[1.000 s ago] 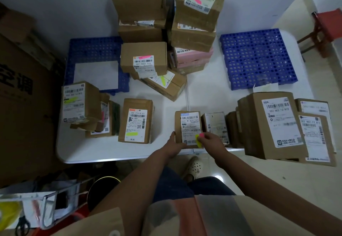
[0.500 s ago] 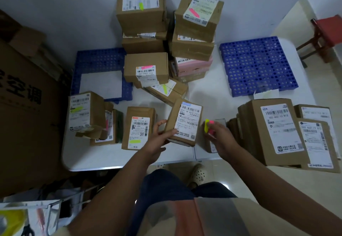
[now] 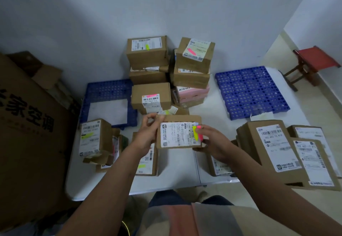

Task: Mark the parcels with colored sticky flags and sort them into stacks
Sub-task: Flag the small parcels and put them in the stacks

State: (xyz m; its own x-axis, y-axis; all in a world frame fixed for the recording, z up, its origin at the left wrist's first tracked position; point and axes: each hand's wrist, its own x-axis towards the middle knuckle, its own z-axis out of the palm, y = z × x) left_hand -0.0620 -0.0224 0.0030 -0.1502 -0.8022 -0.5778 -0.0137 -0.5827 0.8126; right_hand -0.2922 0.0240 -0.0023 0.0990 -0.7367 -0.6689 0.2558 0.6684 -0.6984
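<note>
A small cardboard parcel (image 3: 175, 134) with a white label is lifted above the white table (image 3: 175, 180). My left hand (image 3: 148, 134) grips its left edge. My right hand (image 3: 212, 143) holds its right edge along with a pad of yellow and pink sticky flags (image 3: 196, 134), which lies over the label's right end. Flagged parcels stand in two stacks at the back, the left stack (image 3: 148, 54) topped with a yellow flag, the right stack (image 3: 194, 54) with a pink one. Another pink-flagged parcel (image 3: 150, 97) sits in front of them.
Blue perforated mats lie at the back left (image 3: 103, 91) and back right (image 3: 251, 91). Unflagged parcels (image 3: 273, 152) crowd the table's right side, yellow-flagged ones (image 3: 92, 137) the left. A large carton (image 3: 27, 124) stands at the left, a red stool (image 3: 312, 61) at the far right.
The parcel has come up off the table and turned sideways. My right hand with the flag pad has moved onto the parcel's right edge. The camera tilted upward.
</note>
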